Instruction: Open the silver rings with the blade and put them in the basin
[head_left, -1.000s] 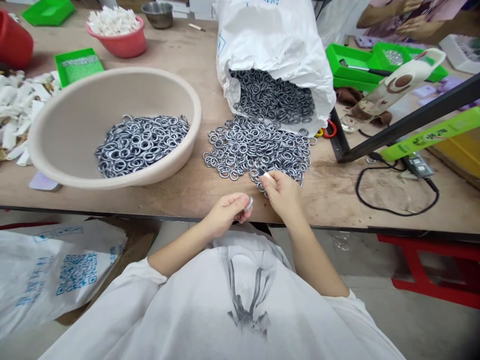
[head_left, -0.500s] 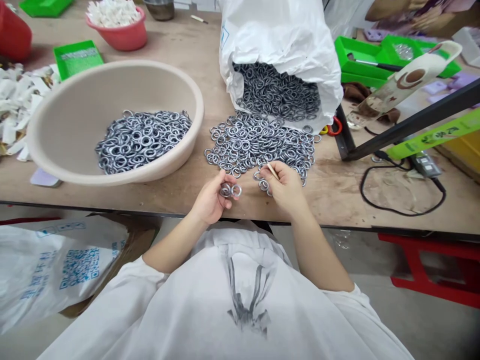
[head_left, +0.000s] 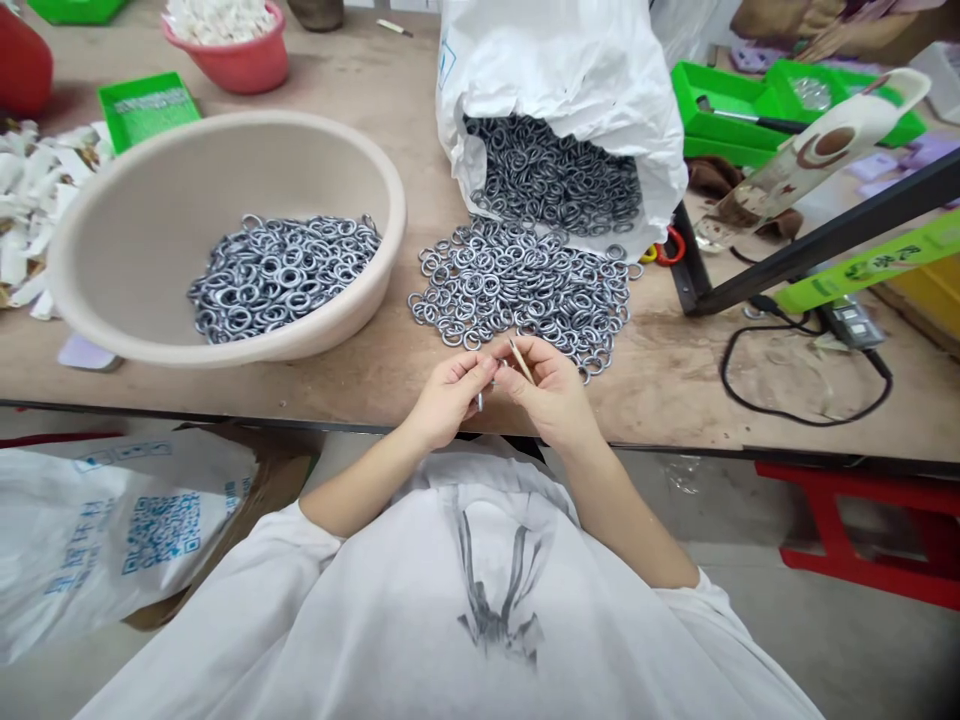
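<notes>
My left hand [head_left: 452, 393] is closed on metal rings [head_left: 480, 400], mostly hidden by the fingers; one edge shows below them. Touching its fingertips, my right hand [head_left: 553, 392] pinches a thin pale stick [head_left: 520, 360] with a pointed end, held at a slant. Whether a ring also sits in the right fingers is hard to make out. Just beyond both hands spreads a pile of grey metal rings [head_left: 517, 285]. It spills from the mouth of a white sack [head_left: 555, 60] lying on its side. To the left, a big beige basin [head_left: 97, 300] holds many similar rings.
White pieces [head_left: 30, 210] lie heaped at the far left, near a green tray [head_left: 150, 115] and a pink bowl [head_left: 247, 65]. On the right stand a black metal bar [head_left: 825, 235], a bottle [head_left: 810, 160] and a cable [head_left: 727, 375]. Another person's hands [head_left: 825, 30] show at upper right.
My hands have come together from apart, the right moving left and the left moving slightly right. Rings that showed in the left fingers are now mostly covered.
</notes>
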